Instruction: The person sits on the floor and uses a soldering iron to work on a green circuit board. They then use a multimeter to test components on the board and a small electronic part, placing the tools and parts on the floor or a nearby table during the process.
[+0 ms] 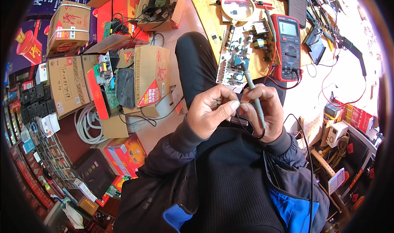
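Both hands mid-frame: right hand (264, 110) clenched around grey probe (253, 97), left hand (213, 110) pinching its black lead (242, 124). Circuit board (242, 54) on worktop (205, 11) above; probe not yet touching it.

Brown cardboard boxes with red labels: one upper left (68, 29), a flat one (67, 84) below it, an upright one (152, 75) by the knee. Red cartons (123, 155) on the floor lower left. Red multimeter's grey screen (288, 28) on the table, upper right
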`<state>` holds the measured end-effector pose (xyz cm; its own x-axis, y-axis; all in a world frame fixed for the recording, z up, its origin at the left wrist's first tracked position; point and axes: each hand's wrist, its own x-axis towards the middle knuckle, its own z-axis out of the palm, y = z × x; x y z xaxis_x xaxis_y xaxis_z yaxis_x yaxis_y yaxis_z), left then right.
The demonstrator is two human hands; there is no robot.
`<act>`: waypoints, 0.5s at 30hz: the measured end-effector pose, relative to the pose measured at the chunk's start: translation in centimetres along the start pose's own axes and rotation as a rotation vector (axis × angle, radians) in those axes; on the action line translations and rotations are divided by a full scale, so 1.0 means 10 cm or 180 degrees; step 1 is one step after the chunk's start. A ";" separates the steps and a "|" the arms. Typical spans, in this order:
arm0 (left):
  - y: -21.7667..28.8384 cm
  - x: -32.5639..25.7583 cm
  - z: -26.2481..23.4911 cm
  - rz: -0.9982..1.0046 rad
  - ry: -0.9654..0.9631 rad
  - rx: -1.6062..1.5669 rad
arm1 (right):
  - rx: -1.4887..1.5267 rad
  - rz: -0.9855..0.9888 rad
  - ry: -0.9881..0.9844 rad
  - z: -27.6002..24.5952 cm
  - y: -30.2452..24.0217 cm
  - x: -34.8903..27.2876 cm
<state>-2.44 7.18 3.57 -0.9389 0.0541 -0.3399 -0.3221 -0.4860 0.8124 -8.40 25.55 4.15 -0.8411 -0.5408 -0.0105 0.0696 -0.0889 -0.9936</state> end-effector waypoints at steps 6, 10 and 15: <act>0.02 -0.03 0.00 0.0054 -0.0030 0.0167 | 0.0148 0.0111 -0.0016 0.01 -0.01 -0.01; 0.00 -0.04 0.03 0.0224 0.0141 0.0143 | 0.0268 0.0181 0.0080 0.02 -0.03 -0.01; 0.03 0.32 -0.16 0.0867 0.0999 0.0071 | 0.0386 0.0213 0.0402 0.04 -0.05 0.00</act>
<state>-5.37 5.84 1.96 -0.9087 -0.3442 -0.2364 -0.0730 -0.4264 0.9016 -8.21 25.32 4.68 -0.8925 -0.4402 -0.0979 0.1855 -0.1606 -0.9694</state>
